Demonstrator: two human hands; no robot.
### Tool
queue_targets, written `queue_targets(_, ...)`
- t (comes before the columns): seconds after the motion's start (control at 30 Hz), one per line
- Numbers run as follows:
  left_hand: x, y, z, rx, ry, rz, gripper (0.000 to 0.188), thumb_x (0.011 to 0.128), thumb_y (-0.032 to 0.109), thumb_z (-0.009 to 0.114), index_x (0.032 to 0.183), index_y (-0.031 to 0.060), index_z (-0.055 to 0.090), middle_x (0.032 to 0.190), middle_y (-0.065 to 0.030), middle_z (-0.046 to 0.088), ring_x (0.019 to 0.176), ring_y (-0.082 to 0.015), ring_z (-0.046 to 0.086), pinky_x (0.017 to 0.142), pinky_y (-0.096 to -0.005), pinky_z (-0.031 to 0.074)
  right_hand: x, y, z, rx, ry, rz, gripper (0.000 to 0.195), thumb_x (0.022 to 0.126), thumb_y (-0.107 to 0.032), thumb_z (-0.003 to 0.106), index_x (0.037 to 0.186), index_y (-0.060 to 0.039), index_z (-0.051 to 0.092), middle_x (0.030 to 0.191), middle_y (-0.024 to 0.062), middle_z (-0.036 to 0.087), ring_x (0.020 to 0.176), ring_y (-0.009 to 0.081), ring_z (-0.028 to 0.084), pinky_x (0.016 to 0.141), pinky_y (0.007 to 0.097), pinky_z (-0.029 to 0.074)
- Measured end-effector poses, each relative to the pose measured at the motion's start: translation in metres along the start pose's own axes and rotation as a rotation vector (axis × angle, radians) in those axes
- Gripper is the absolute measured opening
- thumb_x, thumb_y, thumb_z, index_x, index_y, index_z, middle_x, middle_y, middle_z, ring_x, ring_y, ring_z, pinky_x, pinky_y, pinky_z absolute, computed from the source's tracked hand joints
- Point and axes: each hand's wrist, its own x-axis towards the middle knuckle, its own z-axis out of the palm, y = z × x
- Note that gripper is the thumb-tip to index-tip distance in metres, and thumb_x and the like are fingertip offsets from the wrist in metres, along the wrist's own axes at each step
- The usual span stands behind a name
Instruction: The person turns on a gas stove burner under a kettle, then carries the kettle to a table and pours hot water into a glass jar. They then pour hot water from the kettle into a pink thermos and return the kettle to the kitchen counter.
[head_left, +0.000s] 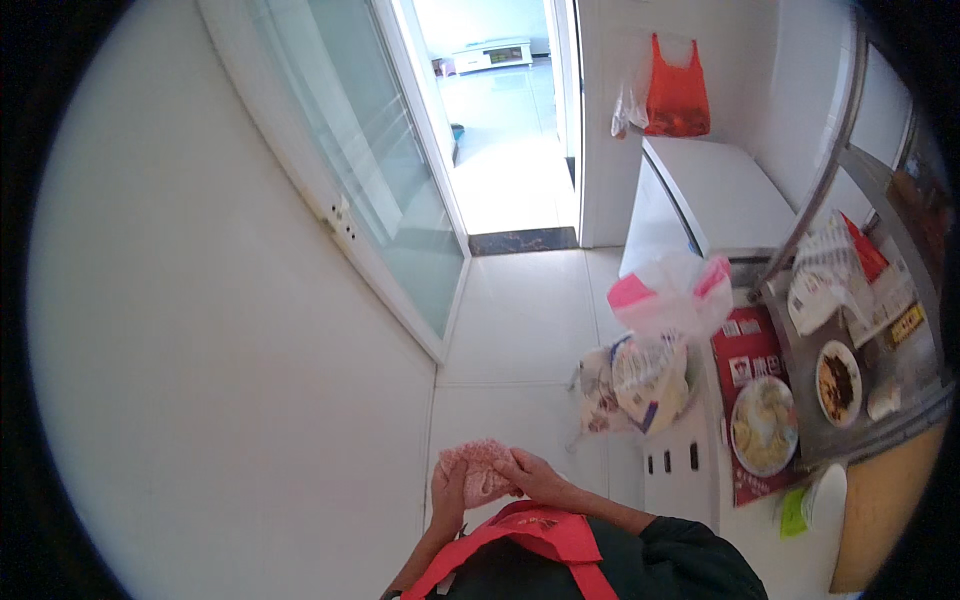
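A pink textured cloth (484, 484) is held up in front of my body, above the tiled floor. My left hand (448, 487) grips its left edge. On the cloth's right side, my right hand (534, 474) pinches it with thumb and fingers. The cloth looks bunched or folded between the two hands. Just below them is the red apron (525, 525) worn over dark clothing.
A glass-paned door (360, 150) stands at the left of a bright doorway (517, 180). At right, a counter holds a plate of food (765, 427) and a bowl with dark sauce (838, 382). Plastic bags (649, 367) hang beside it. A white appliance (720, 187) stands behind.
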Motion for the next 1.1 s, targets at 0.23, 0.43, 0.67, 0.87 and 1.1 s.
queue_targets(0.23, 0.173, 0.039, 0.025, 0.101, 0.244, 0.067, 0.034, 0.085, 0.017, 0.058, 0.114, 0.0022, 0.047, 0.108, -0.0071, 0.053, 0.096, -0.0161, 0.052, 0.083, -0.029, 0.044, 0.105, -0.063, -0.1, -0.143, 0.241, -0.311, 0.054, 0.09, -0.024, 0.054, 0.131, -0.0008, 0.03, 0.109, 0.0171, 0.055, 0.085, 0.0201, 0.059, 0.078, 0.0312, 0.047)
queue_targets(0.43, 0.319, 0.044, 0.073, 0.25, -0.172, -0.014, 0.037, 0.092, 0.03, 0.05, 0.115, 0.0014, 0.047, 0.105, -0.0082, 0.055, 0.097, -0.0156, 0.051, 0.083, -0.0286, 0.044, 0.21, -0.082, -0.188, -0.176, 0.129, -0.227, 0.064, 0.084, -0.032, 0.062, 0.132, 0.0003, 0.034, 0.12, 0.0195, 0.05, 0.101, 0.0254, 0.056, 0.085, 0.0334, 0.046)
queue_targets(0.67, 0.542, 0.11, 0.12, 0.321, -0.778, -0.213, 0.036, 0.094, 0.031, 0.046, 0.114, 0.001, 0.045, 0.093, -0.0063, 0.056, 0.081, -0.0097, 0.053, 0.069, -0.0254, 0.046, 0.328, -0.172, -0.286, 0.329, 0.281, -0.055, 0.054, 0.087, -0.031, 0.057, 0.128, -0.0007, 0.038, 0.118, 0.013, 0.051, 0.101, 0.0212, 0.055, 0.091, 0.0306, 0.043)
queue_targets(0.87, 0.697, 0.147, 0.179, 0.209, -0.899, -0.058, 0.02, 0.091, 0.02, 0.052, 0.099, 0.0021, 0.052, 0.088, -0.0042, 0.058, 0.08, -0.0091, 0.054, 0.073, -0.0227, 0.045, 0.415, -0.208, -0.402, 0.31, 0.514, -0.043, 0.029, 0.09, -0.021, 0.053, 0.11, -0.0009, 0.05, 0.098, 0.0054, 0.057, 0.088, 0.0141, 0.056, 0.078, 0.0265, 0.048)
queue_targets(1.1, 0.893, 0.13, 0.223, 0.395, -0.61, -0.075, 0.024, 0.087, 0.023, 0.058, 0.097, 0.0016, 0.055, 0.088, -0.0055, 0.058, 0.08, -0.011, 0.054, 0.071, -0.0235, 0.044, 0.554, -0.22, -0.593, 0.472, 0.762, -0.115, 0.018, 0.087, -0.013, 0.055, 0.102, -0.0031, 0.053, 0.089, 0.0028, 0.056, 0.078, 0.0106, 0.055, 0.066, 0.0237, 0.05)
